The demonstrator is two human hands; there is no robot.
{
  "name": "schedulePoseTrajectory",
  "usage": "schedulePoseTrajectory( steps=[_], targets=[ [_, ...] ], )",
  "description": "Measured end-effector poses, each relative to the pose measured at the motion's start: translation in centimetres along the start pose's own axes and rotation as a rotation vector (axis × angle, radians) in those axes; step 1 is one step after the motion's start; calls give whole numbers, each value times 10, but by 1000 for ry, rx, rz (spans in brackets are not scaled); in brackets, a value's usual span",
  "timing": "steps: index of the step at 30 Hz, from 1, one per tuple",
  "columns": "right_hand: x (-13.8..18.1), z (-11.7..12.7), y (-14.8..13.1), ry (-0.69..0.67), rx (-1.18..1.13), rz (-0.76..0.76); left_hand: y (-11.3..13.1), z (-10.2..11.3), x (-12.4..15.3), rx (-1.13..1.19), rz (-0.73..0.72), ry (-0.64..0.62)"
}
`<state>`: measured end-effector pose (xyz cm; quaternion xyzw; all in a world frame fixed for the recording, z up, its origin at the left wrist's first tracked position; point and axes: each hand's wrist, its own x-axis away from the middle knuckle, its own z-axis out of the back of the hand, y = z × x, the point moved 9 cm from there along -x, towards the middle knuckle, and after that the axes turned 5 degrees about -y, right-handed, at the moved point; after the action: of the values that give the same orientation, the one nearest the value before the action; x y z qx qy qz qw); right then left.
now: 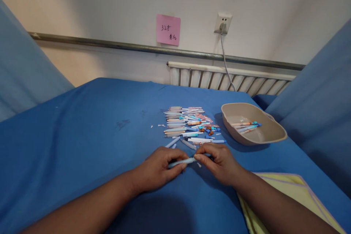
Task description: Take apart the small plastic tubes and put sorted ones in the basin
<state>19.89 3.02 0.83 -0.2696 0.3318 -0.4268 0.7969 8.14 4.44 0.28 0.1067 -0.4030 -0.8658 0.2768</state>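
Observation:
A pale blue pen [182, 161] is held level between my two hands, low over the blue cloth. My left hand [161, 166] pinches its barrel between thumb and fingers. My right hand [218, 161] grips the other end, and its fingers hide most of that part. Just beyond my hands lies a pile of pen parts [186, 124]: grey, beige and blue barrels on the left, with white refills and coloured small pieces on the right. A small white scrap [199, 165] rests on the cloth beneath my right hand.
A beige plastic basin [253, 139] at the right contains several pens [245, 127]. A yellow cloth [290, 186] lies at the front right, under my right forearm. Behind the table are a white radiator [208, 71], a metal rail [123, 46] and a socket [223, 23] with a plugged-in cable.

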Motion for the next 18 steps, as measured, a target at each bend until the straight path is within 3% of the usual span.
schedulePoseTrajectory(
  steps=[4,9,18],
  targets=[
    [1,1,5,17,-45,-63,-3,1,0,72,34,11],
    [1,3,-6,22,-26,22,-7,1,0,243,87,6],
    [1,-7,0,-62,34,-23,-3,6,2,57,31,76]
  ],
)
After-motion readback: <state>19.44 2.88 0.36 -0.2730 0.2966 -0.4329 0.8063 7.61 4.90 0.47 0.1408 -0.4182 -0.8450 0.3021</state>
